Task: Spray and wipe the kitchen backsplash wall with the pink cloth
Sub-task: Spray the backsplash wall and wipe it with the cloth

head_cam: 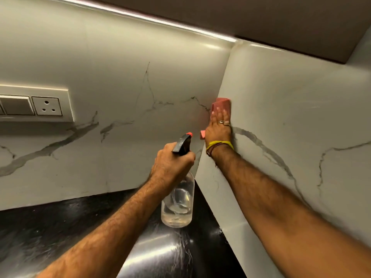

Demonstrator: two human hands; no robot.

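Note:
The backsplash wall (124,81) is white marble with grey veins and meets a side wall (291,109) at an inner corner. My right hand (218,127) lies flat against the side wall just beside that corner, pressing the pink cloth (221,103) onto it; cloth edges show above the fingers and below the thumb. My left hand (172,165) grips the neck of a clear spray bottle (178,203) with a black trigger head and orange nozzle, held above the counter and pointing toward the corner. The bottle holds a little clear liquid.
A white switch and socket panel (34,105) is set in the backsplash at the left. A glossy black countertop (60,223) runs below both walls. A dark cabinet underside (261,21) with a light strip hangs above.

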